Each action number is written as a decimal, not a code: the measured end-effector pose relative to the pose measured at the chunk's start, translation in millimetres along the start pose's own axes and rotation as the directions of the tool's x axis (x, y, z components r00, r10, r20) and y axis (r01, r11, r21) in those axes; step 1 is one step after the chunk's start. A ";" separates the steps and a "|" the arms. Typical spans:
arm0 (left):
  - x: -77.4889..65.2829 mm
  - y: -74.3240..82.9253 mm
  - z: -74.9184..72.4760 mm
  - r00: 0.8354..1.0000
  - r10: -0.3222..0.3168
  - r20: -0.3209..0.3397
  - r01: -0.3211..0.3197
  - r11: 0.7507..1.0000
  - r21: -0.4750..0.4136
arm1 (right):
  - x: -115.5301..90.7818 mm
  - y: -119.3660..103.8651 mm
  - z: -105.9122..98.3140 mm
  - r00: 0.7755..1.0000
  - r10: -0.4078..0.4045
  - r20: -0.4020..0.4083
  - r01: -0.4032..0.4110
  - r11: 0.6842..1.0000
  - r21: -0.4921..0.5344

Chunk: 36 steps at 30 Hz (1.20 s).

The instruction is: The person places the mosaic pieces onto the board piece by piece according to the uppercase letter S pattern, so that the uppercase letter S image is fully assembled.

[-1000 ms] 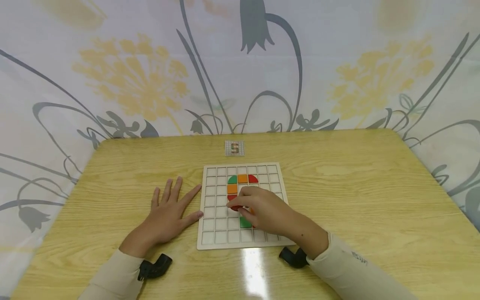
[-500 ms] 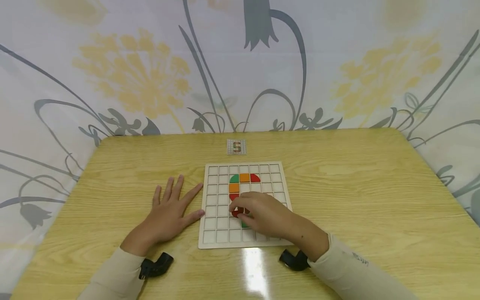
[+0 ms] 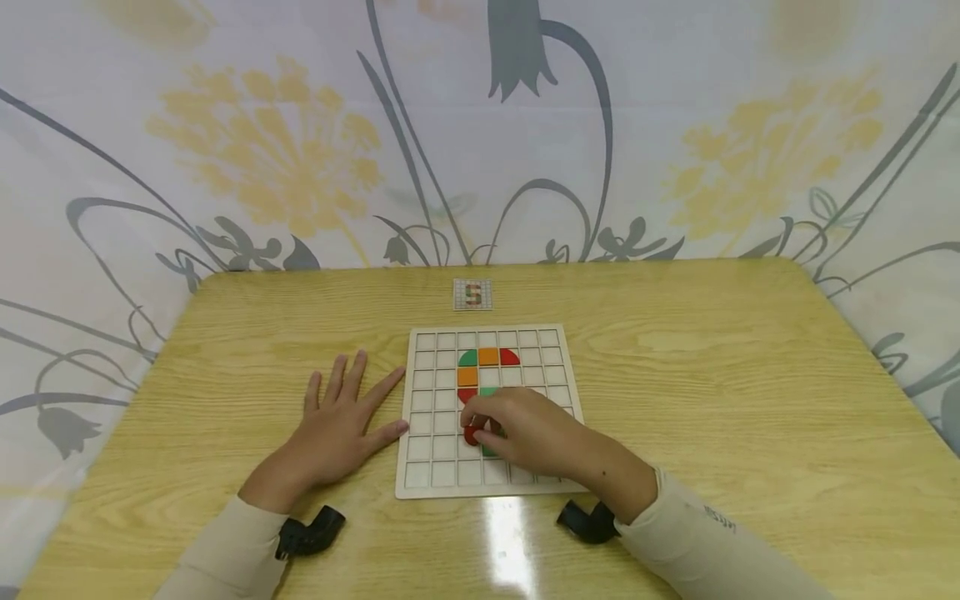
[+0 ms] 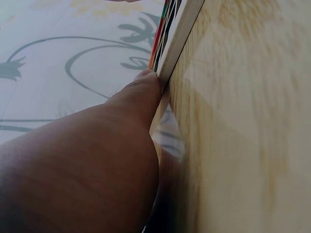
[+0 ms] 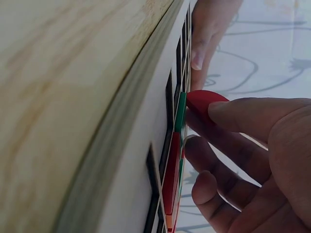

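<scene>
A pale grid board (image 3: 442,475) lies on the table with green, orange and red tiles set in its cells. My right hand (image 3: 528,429) is over the board's middle and pinches a red tile with a curved edge (image 3: 471,435) between thumb and index finger. In the right wrist view the red tile (image 5: 204,103) stands tilted at the board's surface, beside a green tile (image 5: 180,111). My left hand (image 3: 337,429) lies flat with fingers spread on the table, its thumb and index fingertips at the board's left edge. The right hand hides several cells and tiles.
A small card (image 3: 472,294) printed with a coloured S-shaped pattern on a grid lies behind the board. The wooden table (image 3: 712,358) meets a flower-patterned cloth (image 3: 315,125) at its back and sides. Black devices (image 3: 311,532) are worn at both wrists.
My right hand has shifted slightly toward the front of the board, lowering the red tile from just below the upper red tile to a nearer cell. The left hand keeps its place.
</scene>
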State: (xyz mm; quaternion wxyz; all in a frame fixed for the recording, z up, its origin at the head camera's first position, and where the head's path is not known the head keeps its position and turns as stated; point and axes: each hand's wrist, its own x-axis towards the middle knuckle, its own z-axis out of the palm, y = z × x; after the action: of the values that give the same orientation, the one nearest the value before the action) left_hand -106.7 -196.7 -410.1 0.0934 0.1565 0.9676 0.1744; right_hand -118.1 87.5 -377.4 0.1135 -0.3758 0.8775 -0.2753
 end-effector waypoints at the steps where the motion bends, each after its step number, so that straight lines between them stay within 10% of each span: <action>1: -0.1 -0.2 -0.1 1.000 -0.001 0.003 0.001 1.000 -0.002 | -0.1 -0.1 0.1 1.000 0.001 0.002 -0.001 1.000 0.003; 36: -0.1 0.5 -3.2 1.000 0.003 0.008 -0.003 1.000 -0.015 | 2.6 -0.4 2.4 0.999 -0.005 0.033 0.006 1.000 -0.009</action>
State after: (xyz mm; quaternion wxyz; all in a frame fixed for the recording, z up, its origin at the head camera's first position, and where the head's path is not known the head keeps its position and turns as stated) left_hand -107.3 -197.2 -407.0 0.0980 0.1581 0.9657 0.1813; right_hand -118.7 84.4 -379.1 0.1257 -0.3832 0.8757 -0.2654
